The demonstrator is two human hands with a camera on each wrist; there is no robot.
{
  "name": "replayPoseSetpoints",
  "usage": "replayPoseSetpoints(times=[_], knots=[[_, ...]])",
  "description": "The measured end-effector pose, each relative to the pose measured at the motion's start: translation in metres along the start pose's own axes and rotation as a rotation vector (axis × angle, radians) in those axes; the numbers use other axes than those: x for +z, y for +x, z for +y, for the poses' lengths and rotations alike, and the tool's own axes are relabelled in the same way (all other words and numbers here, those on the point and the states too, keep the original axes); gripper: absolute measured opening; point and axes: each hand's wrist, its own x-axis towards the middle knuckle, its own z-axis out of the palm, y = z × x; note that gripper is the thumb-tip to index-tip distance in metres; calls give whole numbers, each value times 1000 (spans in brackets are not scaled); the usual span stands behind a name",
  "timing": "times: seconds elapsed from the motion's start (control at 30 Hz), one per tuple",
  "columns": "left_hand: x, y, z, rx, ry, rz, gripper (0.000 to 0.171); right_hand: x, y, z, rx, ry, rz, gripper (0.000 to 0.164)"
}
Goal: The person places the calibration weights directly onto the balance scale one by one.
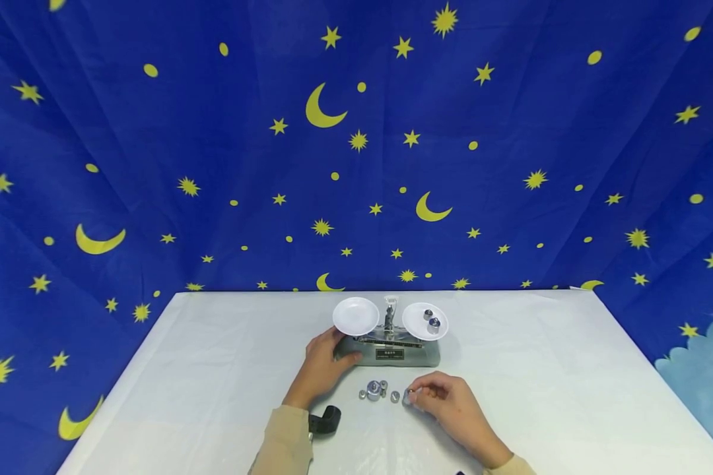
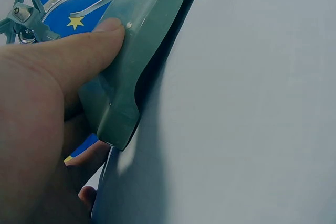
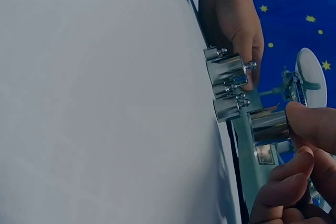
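Observation:
A balance scale with a grey-green base and two white pans stands toward the back of the table. My left hand grips the left end of its base, thumb on the front face and the other fingers behind. Between the thumb and fingers of my right hand is a silver cylindrical weight, pinched by its top knob and held a little above the table. Just left of it stand several weights, the largest among smaller ones.
Two metal weights sit on the right pan; the left pan holds nothing. White sheeting covers the table. A blue curtain with yellow stars and moons hangs behind. A black strap device is at the left wrist.

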Motion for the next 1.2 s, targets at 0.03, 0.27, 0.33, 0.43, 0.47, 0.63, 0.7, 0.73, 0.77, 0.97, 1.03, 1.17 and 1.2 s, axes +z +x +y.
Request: replayPoseSetpoints(times=[0.03, 0.27, 0.33, 0.43, 0.47, 0.63, 0.7, 0.73, 0.77, 0.97, 1.03, 1.17, 1.2], knots=[[0, 0, 0, -3, 0, -1, 63, 0, 0, -1, -1, -2, 1, 16], [0, 0, 1, -8, 6, -3, 63, -1, -3, -8, -18, -17, -1, 16], [-1, 0, 1, -7, 7, -1, 63, -2, -3, -10, -28, -27, 6, 15], [-1, 0, 0, -11, 8, -1, 63, -2, -4, -13, -54, -34, 14, 14], [-1, 0, 0, -12, 7, -1, 63, -3, -4, -14, -66, -34, 16, 14], [-1, 0, -1, -17, 6, -3, 63, -5, -6, -17, -142, -31, 25, 13], [-1, 0, -1, -15, 8, -4, 63, -6, -5, -18, -162, -35, 32, 12], [-1, 0, -2, -14, 9, -4, 63, -6, -5, -18, -168, -39, 35, 12], [0, 1, -2, -13, 11, -4, 63, -6, -5, -19, -171, -41, 37, 12], [0, 1, -3, -16, 16, -7, 63, -6, -6, -25, -174, -45, 45, 12], [1, 1, -3, -20, 20, -10, 63, -6, -6, -27, -174, -44, 48, 11], [1, 0, -3, -17, 17, -8, 63, -5, -6, -31, -181, -53, 55, 10], [1, 0, -3, -12, 16, -8, 63, -5, -6, -32, -177, -54, 59, 10]])
